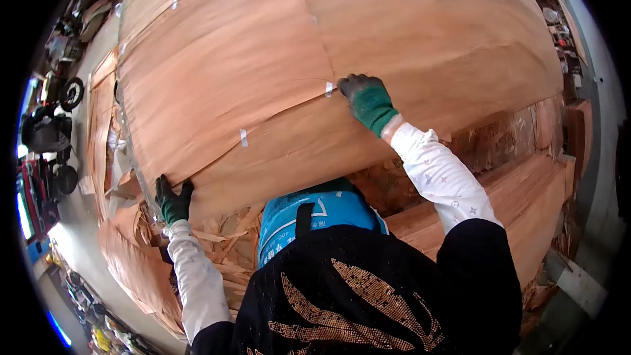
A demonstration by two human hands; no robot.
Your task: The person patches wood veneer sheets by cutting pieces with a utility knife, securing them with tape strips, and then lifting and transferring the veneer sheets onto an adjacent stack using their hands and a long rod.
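Note:
Thin reddish-brown wood veneer sheets [223, 59] lie overlapped in front of me, with small pale tape pieces [328, 89] across their seams. My left hand [174, 200], in a dark green glove, rests at the near left corner of the veneer, thumb and fingers apart. My right hand [368, 102], gloved in green and grey, is on the veneer just right of a tape piece at the seam. Its fingers are curled and pressed together, and their tips are hidden. Whether they pinch anything cannot be seen.
A blue apron [315, 220] covers my front. Torn veneer scraps [227, 240] lie below the near edge, with a stack of veneer [519, 204] at the right. More veneer [141, 263] stands at the left. Farther left, a motorbike wheel [71, 94] and other vehicles stand on the floor.

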